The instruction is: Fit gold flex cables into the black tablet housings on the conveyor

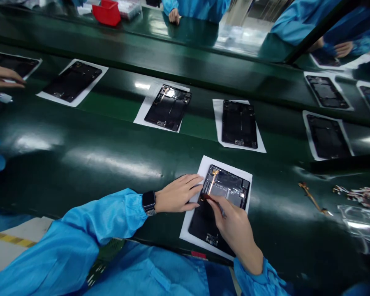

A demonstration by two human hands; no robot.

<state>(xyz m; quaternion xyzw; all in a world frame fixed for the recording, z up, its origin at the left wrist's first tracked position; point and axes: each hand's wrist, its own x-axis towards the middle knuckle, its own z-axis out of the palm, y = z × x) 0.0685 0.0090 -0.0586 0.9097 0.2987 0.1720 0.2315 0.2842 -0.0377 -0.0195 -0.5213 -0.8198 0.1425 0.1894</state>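
A co-worker's hand (4,78) reaches in at far left beside a black tablet housing (14,63). Nearer, the person's left hand (179,193), a smartwatch (149,201) at the wrist of a blue sleeve (101,216), lies flat and open, its fingertips touching the edge of an opened tablet housing (225,187). That housing sits on a white sheet (185,232) on a green conveyor belt (111,164). The right hand (234,230) pinches a narrow amber flex strip (206,197) between thumb and forefinger above the housing. Further right, loose flex cables (314,198) and crumpled clear plastic (360,226) lie on the belt, well apart.
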